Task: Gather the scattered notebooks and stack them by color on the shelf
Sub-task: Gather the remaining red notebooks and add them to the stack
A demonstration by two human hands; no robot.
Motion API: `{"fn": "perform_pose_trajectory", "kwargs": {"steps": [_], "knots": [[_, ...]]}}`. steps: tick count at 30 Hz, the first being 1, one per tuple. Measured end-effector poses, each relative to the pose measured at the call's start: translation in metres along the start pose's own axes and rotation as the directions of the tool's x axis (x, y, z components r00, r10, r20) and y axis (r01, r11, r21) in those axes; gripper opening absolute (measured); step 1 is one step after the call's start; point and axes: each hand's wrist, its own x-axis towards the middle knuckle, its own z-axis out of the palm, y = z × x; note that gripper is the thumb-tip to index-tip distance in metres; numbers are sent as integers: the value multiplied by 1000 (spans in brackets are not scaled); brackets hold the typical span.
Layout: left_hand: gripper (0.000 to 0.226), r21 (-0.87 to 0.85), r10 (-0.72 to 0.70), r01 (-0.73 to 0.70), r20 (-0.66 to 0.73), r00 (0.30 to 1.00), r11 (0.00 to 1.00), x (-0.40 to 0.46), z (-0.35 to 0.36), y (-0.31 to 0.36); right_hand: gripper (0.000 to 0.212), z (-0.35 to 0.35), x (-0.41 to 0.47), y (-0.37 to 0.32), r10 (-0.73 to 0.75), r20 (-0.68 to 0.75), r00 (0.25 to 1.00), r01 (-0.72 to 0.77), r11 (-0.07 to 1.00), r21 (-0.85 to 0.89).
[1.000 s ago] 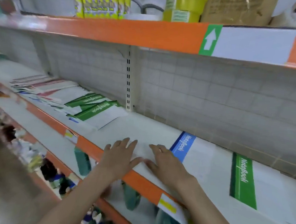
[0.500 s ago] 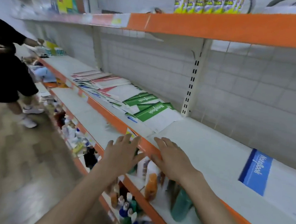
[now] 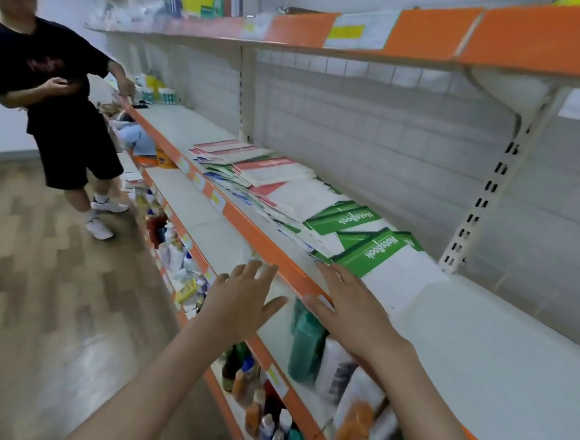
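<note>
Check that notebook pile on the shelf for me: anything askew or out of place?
Yes. The notebooks lie fanned out in a loose, overlapping sprawl, with red, green and blue covers mixed rather than sorted, and some edges reach the shelf's orange front lip. Both hands hold nothing: left hand, right hand.

"NoteBook" reads in white script on the green band of the nearest green notebook (image 3: pixel 374 251), and again on the green notebook behind it (image 3: pixel 345 220). White lettering on the red notebook (image 3: pixel 273 167) is too blurred to read. The yellow tags (image 3: pixel 346 32) on the orange shelf edges carry nothing readable.
</note>
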Motion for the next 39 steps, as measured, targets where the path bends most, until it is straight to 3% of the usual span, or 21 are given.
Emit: {"fn": "perform_pose_trajectory", "kwargs": {"steps": [17,28,39], "knots": [[66,-22,21,-22,-30,999,1000,157,-15,-126,61,17,185,-23,2,-40,999,-4,999,-37],[65,-13,204,-205,-66,977,979,269,-12,-187,60,29,288,-29,198,-97,975,-206,975,-81],[60,2,381,-381,-34,924,925,397,-23,-251,63,48,400,-49,421,-191,887,-439,896,-62]]}}
